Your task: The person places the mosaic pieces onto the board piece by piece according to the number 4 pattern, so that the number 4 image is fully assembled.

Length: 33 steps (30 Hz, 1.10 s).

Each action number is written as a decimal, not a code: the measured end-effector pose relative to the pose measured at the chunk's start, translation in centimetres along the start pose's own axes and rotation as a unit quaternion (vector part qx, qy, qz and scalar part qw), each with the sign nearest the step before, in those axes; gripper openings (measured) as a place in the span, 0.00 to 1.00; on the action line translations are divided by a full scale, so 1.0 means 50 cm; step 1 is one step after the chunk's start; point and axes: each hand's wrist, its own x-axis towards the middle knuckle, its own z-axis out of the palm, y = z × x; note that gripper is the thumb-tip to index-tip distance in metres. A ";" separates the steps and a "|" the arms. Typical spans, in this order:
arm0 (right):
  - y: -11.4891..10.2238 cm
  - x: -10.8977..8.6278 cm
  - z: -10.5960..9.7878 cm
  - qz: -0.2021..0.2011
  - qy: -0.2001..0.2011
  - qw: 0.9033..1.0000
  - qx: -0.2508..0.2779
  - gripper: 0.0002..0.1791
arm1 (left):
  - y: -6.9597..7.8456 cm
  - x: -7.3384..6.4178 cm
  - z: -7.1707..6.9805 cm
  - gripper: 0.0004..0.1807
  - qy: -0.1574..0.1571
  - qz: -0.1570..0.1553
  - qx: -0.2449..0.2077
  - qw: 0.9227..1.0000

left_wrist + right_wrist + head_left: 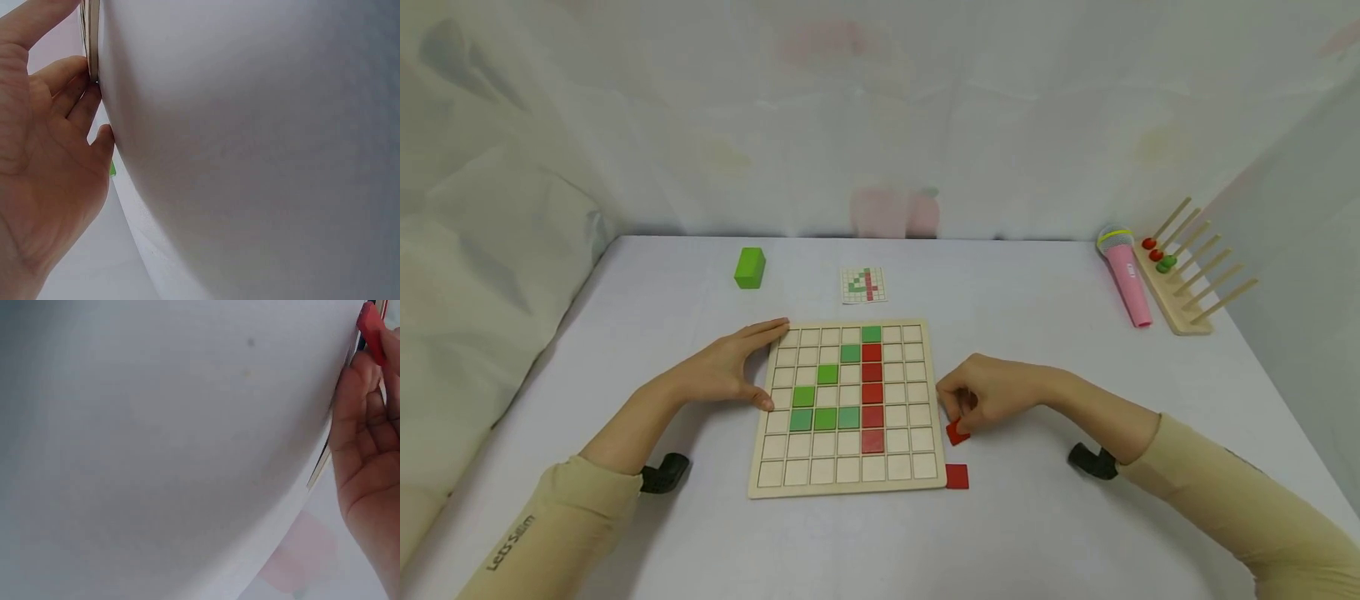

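A wooden grid board (847, 479) lies on the white table, with green tiles (824, 418) and a column of red tiles (872, 392) set in it. My left hand (733, 367) rests flat against the board's left edge (92, 44), fingers straight. My right hand (988, 396) sits just right of the board and pinches a red tile (957, 432) between its curled fingers; the same red tile (371, 328) shows at the fingertips in the right wrist view. Another red tile (957, 476) lies loose by the board's bottom right corner.
A small pattern card (863, 285) lies behind the board, and a green block (749, 267) stands at the back left. At the back right are a pink microphone (1125, 279) and a wooden peg rack (1183, 279) with beads. White cloth walls the table in.
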 end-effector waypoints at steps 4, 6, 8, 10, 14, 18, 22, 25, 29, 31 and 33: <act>-0.007 0.006 -0.008 -0.007 0.005 1.000 0.019 0.09 | -0.002 0.000 0.001 0.69 0.000 0.003 -0.004 1.000; -0.013 0.010 -0.011 -0.012 0.007 1.000 0.028 0.08 | -0.002 0.000 0.001 0.69 0.000 0.002 -0.005 1.000; -0.022 0.015 -0.012 -0.019 0.008 0.999 0.033 0.08 | -0.001 -0.001 0.001 0.69 0.001 0.001 -0.004 1.000; -0.030 0.021 -0.010 -0.022 0.009 0.999 0.035 0.08 | -0.001 -0.001 0.001 0.69 0.001 -0.001 -0.002 1.000; -0.045 0.034 -0.003 -0.025 0.011 0.999 0.033 0.10 | 0.000 -0.001 0.000 0.69 0.002 0.000 0.000 1.000; -0.058 0.046 0.007 -0.028 0.017 0.999 0.035 0.10 | 0.002 -0.001 0.000 0.69 0.002 0.001 0.001 1.000; -0.071 0.059 0.019 -0.031 0.030 0.998 0.041 0.10 | 0.001 0.000 0.000 0.69 0.000 -0.001 0.002 1.000; -0.076 0.070 0.029 -0.035 0.037 0.998 0.048 0.09 | 0.001 -0.001 -0.001 0.69 0.000 -0.002 0.002 1.000; -0.084 0.084 0.041 -0.036 0.038 0.997 0.056 0.09 | 0.003 -0.002 -0.001 0.69 0.001 -0.001 0.001 1.000; -0.090 0.089 0.045 -0.031 0.037 0.997 0.058 0.09 | 0.004 -0.002 -0.001 0.68 0.001 0.000 -0.001 1.000; -0.094 0.094 0.050 -0.026 0.035 0.997 0.062 0.08 | 0.004 -0.002 -0.001 0.68 0.000 0.000 -0.004 1.000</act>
